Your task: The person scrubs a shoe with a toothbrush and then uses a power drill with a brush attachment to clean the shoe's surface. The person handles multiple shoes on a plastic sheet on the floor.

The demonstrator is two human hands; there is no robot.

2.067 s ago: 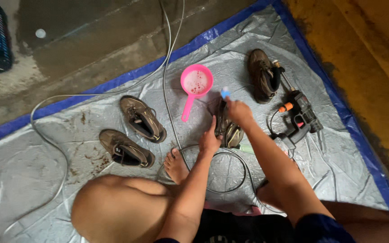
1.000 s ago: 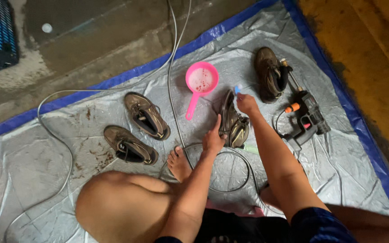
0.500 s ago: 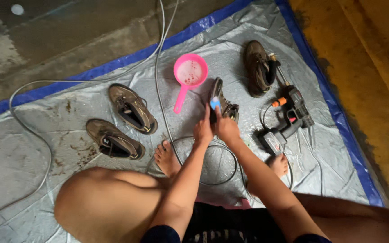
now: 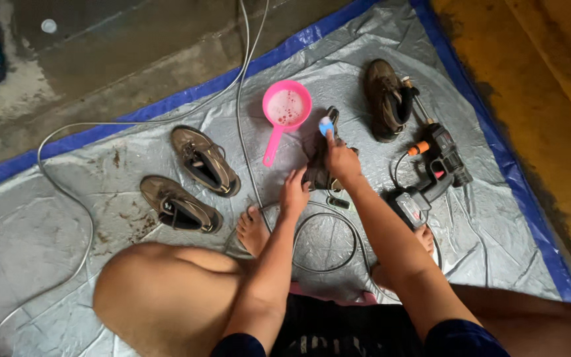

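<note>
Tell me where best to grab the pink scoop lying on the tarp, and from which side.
Probably the handle. The pink scoop lies with its bowl up, holding foamy water, and its straight handle runs from the bowl toward the person, flat on the grey tarp. Come from the near side, beside the left hand, and lift level. The right hand is on the shoe.

Glossy plastic scoop, matt leather shoe, shiny tarp.

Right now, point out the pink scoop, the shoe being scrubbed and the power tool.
pink scoop [image 4: 287, 106]: head view, on its bowl.
shoe being scrubbed [image 4: 314, 173]: head view, on its side.
power tool [image 4: 443, 157]: head view, on its body.
</note>
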